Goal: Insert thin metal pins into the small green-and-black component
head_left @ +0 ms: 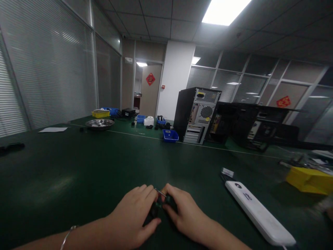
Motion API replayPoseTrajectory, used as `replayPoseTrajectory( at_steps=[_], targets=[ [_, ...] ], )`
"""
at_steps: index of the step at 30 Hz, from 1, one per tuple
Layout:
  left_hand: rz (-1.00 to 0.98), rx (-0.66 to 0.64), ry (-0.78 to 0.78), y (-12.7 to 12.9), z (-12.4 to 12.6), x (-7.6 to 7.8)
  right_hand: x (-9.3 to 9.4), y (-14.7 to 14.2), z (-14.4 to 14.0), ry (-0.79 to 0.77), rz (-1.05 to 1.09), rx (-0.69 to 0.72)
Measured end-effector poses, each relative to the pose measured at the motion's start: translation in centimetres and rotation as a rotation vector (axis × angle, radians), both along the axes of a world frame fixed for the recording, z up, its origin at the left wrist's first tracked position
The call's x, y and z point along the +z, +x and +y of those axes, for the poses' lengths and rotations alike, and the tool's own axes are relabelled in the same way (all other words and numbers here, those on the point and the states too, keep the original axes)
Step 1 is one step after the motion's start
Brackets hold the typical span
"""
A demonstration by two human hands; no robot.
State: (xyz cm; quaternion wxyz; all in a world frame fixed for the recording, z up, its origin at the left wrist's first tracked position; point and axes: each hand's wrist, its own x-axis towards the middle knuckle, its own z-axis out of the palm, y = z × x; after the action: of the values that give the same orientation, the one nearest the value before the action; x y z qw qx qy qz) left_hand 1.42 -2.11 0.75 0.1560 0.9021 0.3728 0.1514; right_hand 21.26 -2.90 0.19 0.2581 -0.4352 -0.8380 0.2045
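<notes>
Low in the middle of the head view, my two hands meet just above the green tabletop point(111, 166). My left hand point(136, 211) curls its fingers round a small dark part point(155, 210), mostly hidden, with a bit of green on it; the thumb points right below it. My right hand point(183, 210) is closed, its fingers pinching the dark handle of what looks like a small screwdriver point(161, 193). Its thin metal shaft slants up leftward to the left fingertips. A bracelet circles the left wrist.
To the right lies a white power strip point(260, 211). Beyond it is a yellow box point(309, 180). Farther back stand a computer tower point(196, 116), a blue tray point(170, 135) and a metal bowl point(100, 124). A black object point(12, 148) lies at the left edge.
</notes>
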Motion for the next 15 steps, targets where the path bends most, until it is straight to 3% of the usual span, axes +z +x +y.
replayPoseTrajectory(
  at_steps=[9,13,15],
  targets=[
    [-0.287,0.001,-0.227,0.0,0.6,-0.3,-0.7,0.3,0.4,-0.029,0.001,-0.051],
    [-0.507,0.000,-0.371,0.2,1.2,-1.2,-0.7,0.4,0.4,0.011,0.139,-0.116],
    [-0.635,-0.023,-0.530,0.4,1.5,-1.5,-0.5,0.3,0.3,0.040,0.256,-0.126]
  ],
)
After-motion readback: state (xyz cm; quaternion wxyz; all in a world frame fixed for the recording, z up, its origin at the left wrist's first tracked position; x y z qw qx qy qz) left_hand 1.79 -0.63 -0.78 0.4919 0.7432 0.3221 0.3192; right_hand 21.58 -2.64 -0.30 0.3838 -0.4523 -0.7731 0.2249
